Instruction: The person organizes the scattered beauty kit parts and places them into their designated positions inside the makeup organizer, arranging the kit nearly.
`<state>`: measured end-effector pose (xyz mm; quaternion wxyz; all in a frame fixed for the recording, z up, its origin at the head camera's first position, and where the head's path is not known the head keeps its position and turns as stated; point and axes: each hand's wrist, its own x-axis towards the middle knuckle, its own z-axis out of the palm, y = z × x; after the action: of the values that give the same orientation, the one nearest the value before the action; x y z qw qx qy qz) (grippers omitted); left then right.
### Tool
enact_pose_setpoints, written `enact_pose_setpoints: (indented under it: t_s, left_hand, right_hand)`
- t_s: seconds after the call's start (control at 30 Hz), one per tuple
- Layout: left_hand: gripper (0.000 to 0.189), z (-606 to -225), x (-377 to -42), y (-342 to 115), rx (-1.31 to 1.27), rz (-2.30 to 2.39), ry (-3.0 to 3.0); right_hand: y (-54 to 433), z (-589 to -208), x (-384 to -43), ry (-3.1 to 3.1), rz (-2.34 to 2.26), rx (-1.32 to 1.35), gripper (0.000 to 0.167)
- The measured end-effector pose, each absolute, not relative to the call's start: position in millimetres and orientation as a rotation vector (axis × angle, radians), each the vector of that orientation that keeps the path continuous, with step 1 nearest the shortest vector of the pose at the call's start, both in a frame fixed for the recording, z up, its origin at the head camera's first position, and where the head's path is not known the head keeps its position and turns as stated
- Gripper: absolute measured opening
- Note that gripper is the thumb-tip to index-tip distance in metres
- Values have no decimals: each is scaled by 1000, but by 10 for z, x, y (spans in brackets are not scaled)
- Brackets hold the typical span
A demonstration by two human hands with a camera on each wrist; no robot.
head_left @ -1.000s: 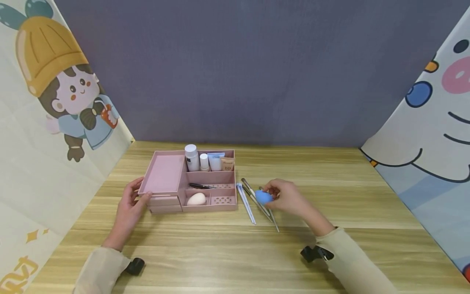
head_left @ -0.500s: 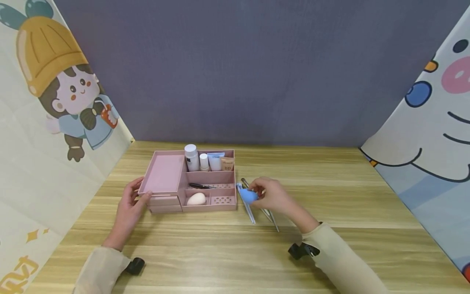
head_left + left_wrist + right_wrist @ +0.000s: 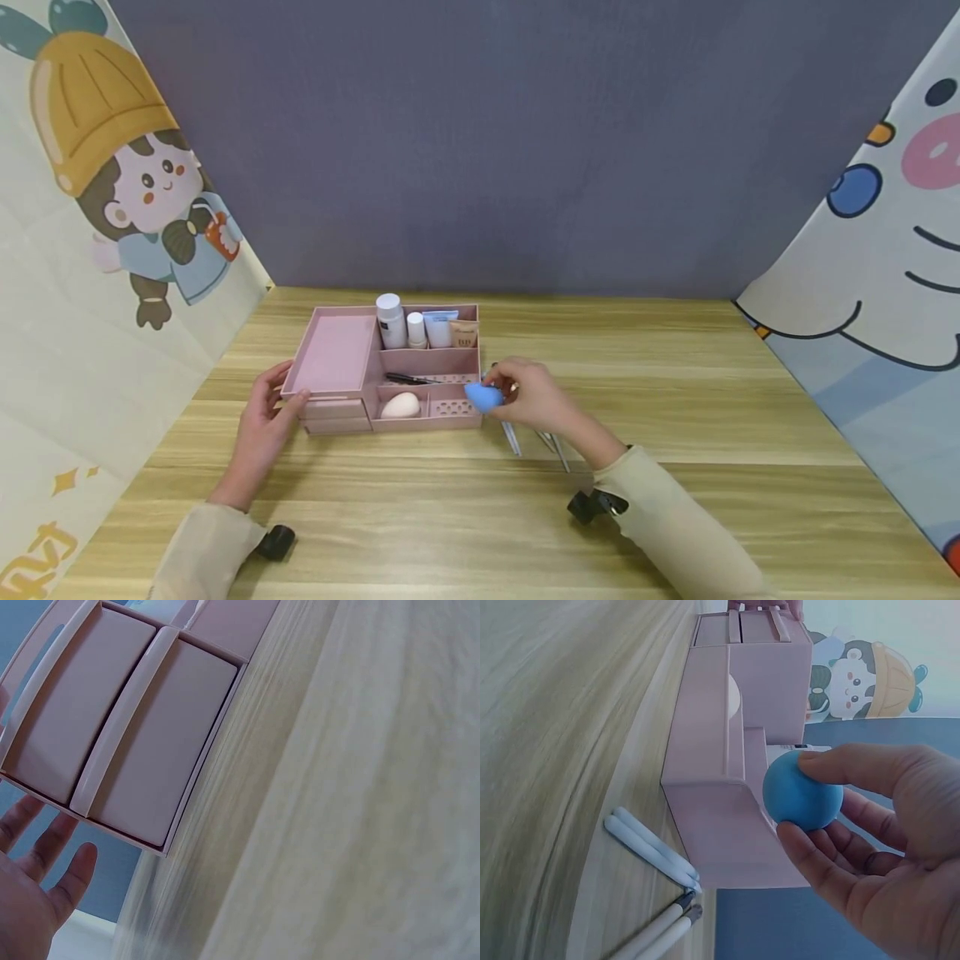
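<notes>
My right hand [image 3: 542,402] pinches a blue teardrop-shaped makeup sponge [image 3: 481,398] between thumb and fingers. In the head view the sponge overlaps the right wall of a pink makeup organizer [image 3: 337,350]; the right wrist view shows it raised beside that wall. My left hand [image 3: 267,414] rests on the organizer's front left corner, its thumb at the top edge and its other fingers extended along the side. A pale makeup sponge [image 3: 401,406] lies in the front left compartment. To its right is a compartment with a perforated floor [image 3: 452,408].
Bottles [image 3: 392,323] and tubes [image 3: 441,330] stand in the organizer's back compartment. A black pen-like item [image 3: 405,379] lies in the middle one. Makeup brushes [image 3: 651,847] lie on the wooden table [image 3: 450,517] right of the organizer, partly under my right hand. Two drawers [image 3: 161,735] face the front.
My right hand has carried the blue makeup sponge leftward from above the brushes to the organizer's right edge. The left hand has stayed at the corner.
</notes>
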<state>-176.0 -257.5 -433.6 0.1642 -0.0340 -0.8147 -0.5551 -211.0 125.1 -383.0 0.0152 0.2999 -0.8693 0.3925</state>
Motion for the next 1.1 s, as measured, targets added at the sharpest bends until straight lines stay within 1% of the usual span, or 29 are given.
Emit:
enact_pose_setpoints:
  t_s: [0.63,0.87,1.1]
  left_hand:
    - [51,-4345,-1763,-2574,-111,-1581,-2296]
    - [50,-4340,-1754,-2570,-101,-1575,-2294]
    - [50,-4339,-1746,-2562,-117,-1578,-2287]
  right_hand:
    - [893,-3909,-2266,-2723,1190,1044,31]
    - [805,-3892,-2324,-2795,1042,1058,30]
    - [738,-3898,-2391,-2815,764,1159,29]
